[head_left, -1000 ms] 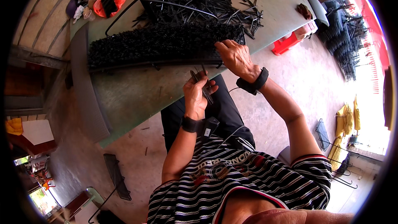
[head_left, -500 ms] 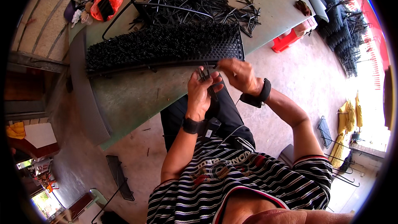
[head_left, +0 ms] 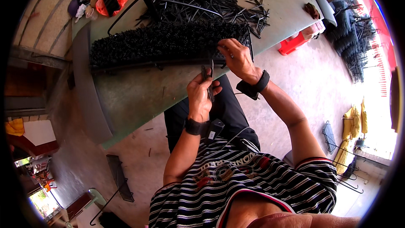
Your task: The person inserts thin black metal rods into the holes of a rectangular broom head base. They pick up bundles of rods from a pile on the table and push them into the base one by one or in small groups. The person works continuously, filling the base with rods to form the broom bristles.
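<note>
Because the half-curled left hand [head_left: 198,96] holds thin, glossy black strips [head_left: 210,93], slackness could spill some; curled right hand [head_left: 240,60], hold unclear

Hands [head_left: 239,59] near bristled panel [head_left: 160,44]; strips [head_left: 211,94] (dark) in left hand [head_left: 199,98].

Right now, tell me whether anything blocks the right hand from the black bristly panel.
Nothing visible does: the right hand is at the right end of the black bristly panel. The left hand, holding black strips, is nearer the body, off to the left.
</note>
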`<state>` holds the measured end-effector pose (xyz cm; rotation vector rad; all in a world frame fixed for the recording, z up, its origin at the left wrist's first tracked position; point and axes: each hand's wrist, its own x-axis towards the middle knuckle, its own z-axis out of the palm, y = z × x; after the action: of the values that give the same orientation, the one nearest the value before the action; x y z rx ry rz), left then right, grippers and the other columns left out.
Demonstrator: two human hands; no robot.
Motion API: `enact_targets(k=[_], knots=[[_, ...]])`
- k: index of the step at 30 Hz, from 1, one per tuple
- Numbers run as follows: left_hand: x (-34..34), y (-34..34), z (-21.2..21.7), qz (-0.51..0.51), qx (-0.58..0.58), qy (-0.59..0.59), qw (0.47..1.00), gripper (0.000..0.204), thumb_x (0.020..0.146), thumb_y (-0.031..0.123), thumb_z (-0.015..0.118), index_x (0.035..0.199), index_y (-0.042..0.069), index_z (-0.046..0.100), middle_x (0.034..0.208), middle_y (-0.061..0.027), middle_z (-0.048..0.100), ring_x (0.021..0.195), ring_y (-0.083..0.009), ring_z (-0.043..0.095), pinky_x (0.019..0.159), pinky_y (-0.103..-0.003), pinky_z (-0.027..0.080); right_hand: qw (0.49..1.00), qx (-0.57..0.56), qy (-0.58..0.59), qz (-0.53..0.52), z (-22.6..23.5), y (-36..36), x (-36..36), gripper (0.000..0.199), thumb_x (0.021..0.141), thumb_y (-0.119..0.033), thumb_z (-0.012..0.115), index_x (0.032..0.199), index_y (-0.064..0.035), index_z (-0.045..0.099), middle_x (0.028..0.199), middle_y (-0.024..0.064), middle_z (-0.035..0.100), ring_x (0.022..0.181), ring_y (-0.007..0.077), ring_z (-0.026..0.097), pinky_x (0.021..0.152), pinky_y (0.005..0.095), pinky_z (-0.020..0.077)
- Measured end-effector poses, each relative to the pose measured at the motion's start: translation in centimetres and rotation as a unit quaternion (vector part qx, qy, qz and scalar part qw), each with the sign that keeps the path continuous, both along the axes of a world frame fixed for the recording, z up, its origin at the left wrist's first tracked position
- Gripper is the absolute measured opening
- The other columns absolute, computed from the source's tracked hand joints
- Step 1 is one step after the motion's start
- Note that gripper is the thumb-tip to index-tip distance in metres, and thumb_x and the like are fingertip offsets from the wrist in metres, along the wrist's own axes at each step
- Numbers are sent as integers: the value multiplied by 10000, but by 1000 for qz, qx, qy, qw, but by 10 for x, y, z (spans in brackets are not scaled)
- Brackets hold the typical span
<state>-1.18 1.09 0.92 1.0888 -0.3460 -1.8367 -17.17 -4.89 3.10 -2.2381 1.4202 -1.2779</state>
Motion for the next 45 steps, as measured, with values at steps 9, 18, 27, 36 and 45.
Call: enact_targets(k=[9,18,27,36,45], knots=[[-1,0,-1,24,0,30,999,198,844,17,585,1040,22,615,831,-52,610,644,-171,615,544,-308,542,969,247,-2,19,20,21,7,200,791,-167,679,847,21,639,704,116,662,589,178,639,537,286,485],[-3,4,-13,43,-11,51,998,191,865,3,552,1048,9,603,821,-58,593,708,-200,617,646,-376,563,979,42,-187,-67,32,22,15,134,854,-9,584,982,1,544,756,86,648,671,151,680,530,243,511],[0,3,-12,35,-15,30,999,171,875,7,541,1024,13,623,798,-43,591,690,-189,616,646,-381,565,999,-34,-22,-24,4,8,7,145,829,-22,598,967,-26,557,778,116,615,658,265,636,525,330,488],[0,4,-7,33,-17,32,999,154,878,14,542,1014,5,614,843,-66,617,698,-195,628,619,-349,555,981,37,186,-28,13,6,3,142,816,-179,625,882,-55,605,722,122,601,620,300,608,488,362,447],[-12,4,-8,4,-31,23,999,169,868,27,565,1028,2,614,849,-61,623,695,-203,637,617,-351,565,937,287,-196,-28,12,27,-1,129,807,-103,638,862,14,639,639,102,641,540,157,619,499,271,470]])
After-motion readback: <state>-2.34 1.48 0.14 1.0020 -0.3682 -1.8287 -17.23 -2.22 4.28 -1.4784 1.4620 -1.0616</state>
